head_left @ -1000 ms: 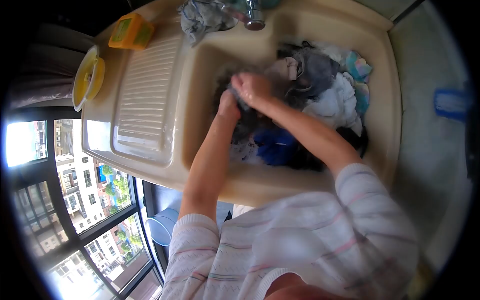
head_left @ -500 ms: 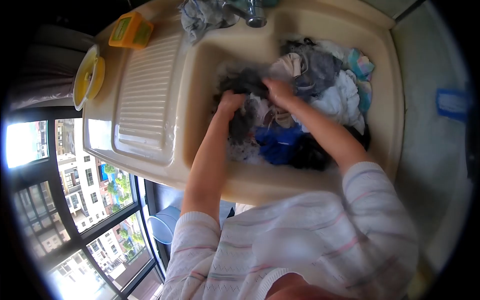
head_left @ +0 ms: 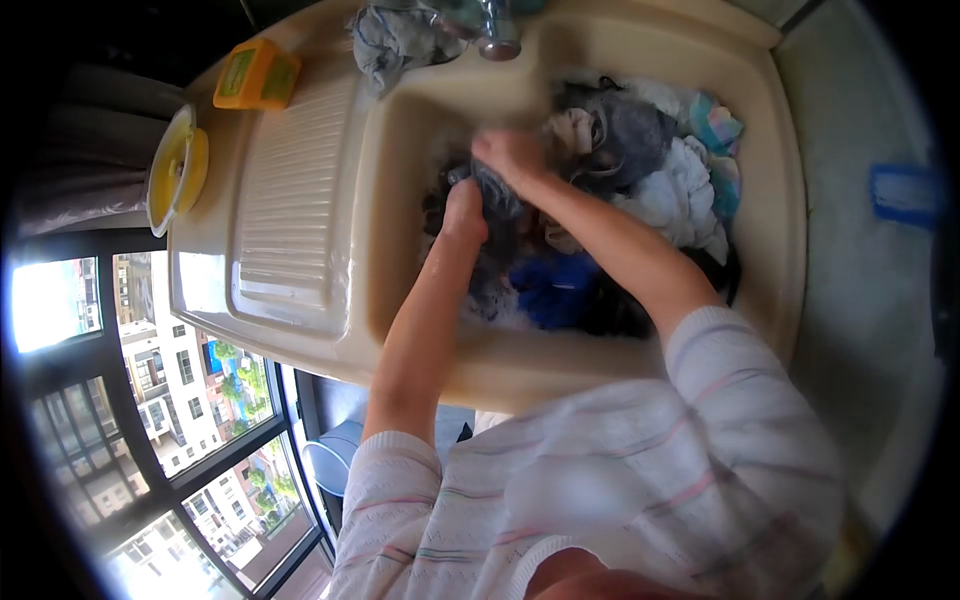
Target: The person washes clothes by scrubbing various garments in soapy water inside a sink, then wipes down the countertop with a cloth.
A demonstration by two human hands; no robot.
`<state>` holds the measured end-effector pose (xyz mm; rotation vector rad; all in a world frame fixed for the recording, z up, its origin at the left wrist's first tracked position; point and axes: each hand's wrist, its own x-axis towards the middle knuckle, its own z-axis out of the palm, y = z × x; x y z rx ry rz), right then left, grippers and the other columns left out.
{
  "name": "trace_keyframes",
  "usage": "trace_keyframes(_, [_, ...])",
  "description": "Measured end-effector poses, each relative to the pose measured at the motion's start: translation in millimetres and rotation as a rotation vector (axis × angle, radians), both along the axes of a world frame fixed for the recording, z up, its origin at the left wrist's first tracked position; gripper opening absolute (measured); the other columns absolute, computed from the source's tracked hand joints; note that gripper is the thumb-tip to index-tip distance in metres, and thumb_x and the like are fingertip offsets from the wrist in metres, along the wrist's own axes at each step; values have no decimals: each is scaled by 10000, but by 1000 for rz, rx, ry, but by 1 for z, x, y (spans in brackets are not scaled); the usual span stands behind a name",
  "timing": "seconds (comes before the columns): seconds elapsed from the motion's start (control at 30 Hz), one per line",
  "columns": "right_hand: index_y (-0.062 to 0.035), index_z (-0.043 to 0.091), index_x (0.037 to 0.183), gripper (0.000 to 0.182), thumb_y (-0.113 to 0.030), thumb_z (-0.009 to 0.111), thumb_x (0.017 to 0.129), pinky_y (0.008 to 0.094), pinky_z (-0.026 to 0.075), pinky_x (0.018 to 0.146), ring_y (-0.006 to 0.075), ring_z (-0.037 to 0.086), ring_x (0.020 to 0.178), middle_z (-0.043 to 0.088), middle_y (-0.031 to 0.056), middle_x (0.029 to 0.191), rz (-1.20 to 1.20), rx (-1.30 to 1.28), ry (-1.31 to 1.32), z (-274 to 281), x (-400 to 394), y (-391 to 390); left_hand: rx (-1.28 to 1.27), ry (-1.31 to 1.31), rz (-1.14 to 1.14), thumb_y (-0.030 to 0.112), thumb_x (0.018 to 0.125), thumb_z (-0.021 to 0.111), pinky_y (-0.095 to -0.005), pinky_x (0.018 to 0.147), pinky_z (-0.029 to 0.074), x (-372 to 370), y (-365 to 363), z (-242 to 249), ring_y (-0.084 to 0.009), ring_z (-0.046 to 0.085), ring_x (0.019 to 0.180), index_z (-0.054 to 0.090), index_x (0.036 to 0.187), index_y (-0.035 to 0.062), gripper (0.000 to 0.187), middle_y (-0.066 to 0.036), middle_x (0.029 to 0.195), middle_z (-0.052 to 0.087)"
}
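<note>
Wet clothes lie in the beige sink [head_left: 385, 290]. My left hand [head_left: 464, 212] is closed on a dark grey cloth [head_left: 494, 196] on the sink's left side. Just to the right and above, my right hand [head_left: 510, 157] is closed too, at the upper part of the same cloth; its fingers are somewhat blurred. Below the hands are a blue garment [head_left: 552, 288] and black cloth [head_left: 615, 308]. White cloth [head_left: 680, 195], a grey garment [head_left: 635, 140] and a pastel multicoloured piece [head_left: 715, 125] lie to the right.
A ribbed washboard surface [head_left: 288, 205] is left of the basin. Near it stand an orange container [head_left: 257, 75] and a yellow basin [head_left: 180, 170]. A faucet [head_left: 498, 40] and a crumpled grey cloth [head_left: 395, 42] are at the top. A bucket [head_left: 335, 458] stands below the sink.
My right hand has moved left and slightly up, closer to my left hand. The dark cloth between them has shifted and bunched. The view has shifted slightly.
</note>
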<state>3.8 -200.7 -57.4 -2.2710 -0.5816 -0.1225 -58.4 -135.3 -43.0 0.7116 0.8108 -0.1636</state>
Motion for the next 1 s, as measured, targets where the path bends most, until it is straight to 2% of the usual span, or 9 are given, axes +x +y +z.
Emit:
trace_keyframes(0.1, [-86,521,597,213,-253,566,721,417,417,509,327,529,554,541,123,603,165,205,-87,37,-51,-13,-545,-871,-28,216,796,476,-367,721,465,-5,22,-84,-230,582,803,570,917,50,226,-92,873,600])
trace_keyframes(0.13, [-87,517,596,215,-253,569,723,414,418,509,326,527,547,537,122,596,216,219,-120,35,-69,-17,61,-901,28,226,799,488,-356,721,466,-4,28,-97,-228,582,801,573,921,45,234,-89,880,600])
trace_keyframes(0.17, [-89,512,595,217,-253,571,724,410,420,508,325,525,540,532,121,590,268,235,-154,29,-80,-21,674,-729,88,237,802,500,-345,720,466,-2,35,-109,-227,582,799,577,924,40,244,-86,887,601])
trace_keyframes(0.27, [-70,576,696,205,-262,556,765,391,437,575,342,555,649,576,165,694,-1,134,213,-11,-20,-31,-83,23,-2,212,799,541,-330,720,477,9,18,-9,-226,583,823,571,967,11,264,-101,937,599])
trace_keyframes(0.5, [-44,570,876,274,-281,592,740,391,436,692,304,561,817,590,160,890,7,-125,-185,-13,2,-69,623,-115,-205,172,698,660,-349,707,481,-2,46,-41,-263,584,859,558,965,-77,379,-155,968,592])
trace_keyframes(0.63, [-30,552,891,201,-162,553,739,419,437,720,322,555,821,578,176,874,180,-296,141,-70,15,-70,1066,104,-735,254,634,707,-346,773,442,-3,39,-57,-252,561,941,515,1036,-90,563,-167,1029,572])
trace_keyframes(0.77, [-79,598,805,213,-257,559,695,420,453,625,317,581,725,598,156,798,24,13,259,-2,2,-41,-31,-68,-190,313,776,589,-347,811,437,1,48,-36,-227,553,944,502,1081,-49,481,-128,1049,569])
trace_keyframes(0.87, [-61,556,802,252,-282,579,683,411,441,604,329,567,693,581,146,736,386,180,3,46,-60,-22,-86,-709,352,285,816,532,-328,786,442,-7,9,-63,-190,562,880,549,1021,25,331,-98,973,585])
trace_keyframes(1.0, [-76,581,906,303,-322,567,729,407,457,660,310,586,778,603,165,834,14,-124,220,-5,7,-33,347,-92,-232,233,744,592,-290,689,438,-2,28,8,-159,546,802,559,970,2,324,-56,896,581])
